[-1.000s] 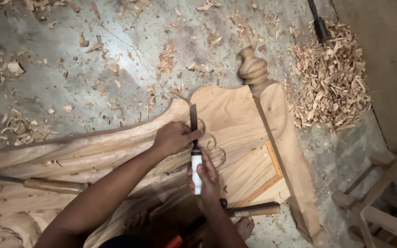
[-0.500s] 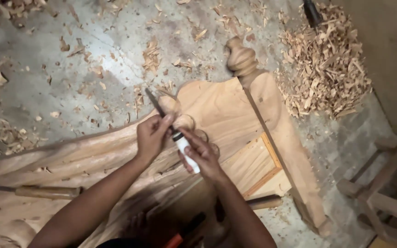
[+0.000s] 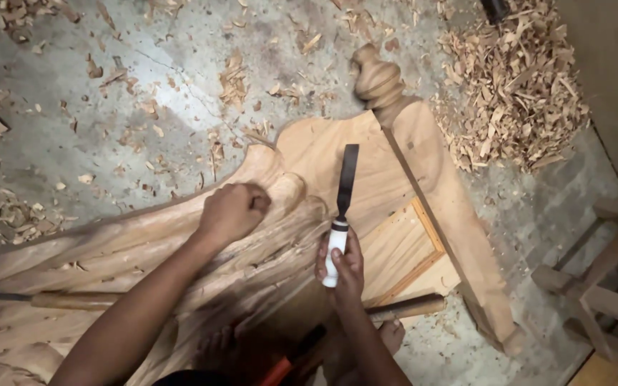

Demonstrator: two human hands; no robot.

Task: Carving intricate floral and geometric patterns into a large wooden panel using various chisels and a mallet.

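Head view: a large carved wooden panel (image 3: 366,164) lies flat on the concrete floor (image 3: 73,107), filling the lower left and centre of the frame, with a turned finial (image 3: 379,82) at its top centre and a square post running down to the lower right. The right hand (image 3: 343,261), at lower centre, has its fingers closed around the white handle of a chisel (image 3: 343,200), whose dark blade points up the frame and lies over the flat face of the panel, just right of the carved scrolls. The left hand (image 3: 232,211), left of centre, rests as a closed fist on the scrolled edge; whether it holds anything cannot be told. A heap of wood shavings (image 3: 516,93) sits at upper right. A second wooden-handled tool (image 3: 405,307) lies near the right wrist.

To carve well here, I judge the blade should meet the wood at a low angle, following the grain, with the free hand bracing the panel behind the edge, never ahead of it.
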